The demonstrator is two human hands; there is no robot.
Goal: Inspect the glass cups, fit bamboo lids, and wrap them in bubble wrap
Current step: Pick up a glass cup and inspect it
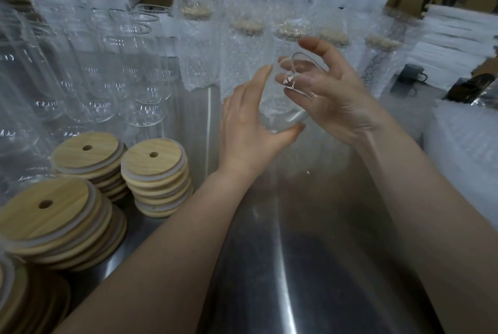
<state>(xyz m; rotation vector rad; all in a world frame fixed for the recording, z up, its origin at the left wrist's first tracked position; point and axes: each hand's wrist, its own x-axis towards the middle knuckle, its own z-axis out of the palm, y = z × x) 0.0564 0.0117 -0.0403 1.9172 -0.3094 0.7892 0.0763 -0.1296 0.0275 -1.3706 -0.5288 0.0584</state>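
Note:
A clear glass cup (285,107) is held tilted above the steel table, its mouth pointing away toward the upper right. My left hand (248,123) grips its base end, thumb under the bottom. My right hand (328,91) holds the upper part, fingers curled round the rim area. Stacks of round bamboo lids (155,161) with a straw hole stand at the left, with another stack of lids (51,212) nearer me. Bare glass cups (107,77) crowd the back left. Wrapped cups with lids (242,45) stand in bubble wrap along the back.
The steel table (296,266) stretches in front of me. A pile of bubble wrap sheets (463,150) lies at the right edge. A dark mug (411,73) and a black object (469,88) sit at the back right. White foam packs and cardboard boxes line the back.

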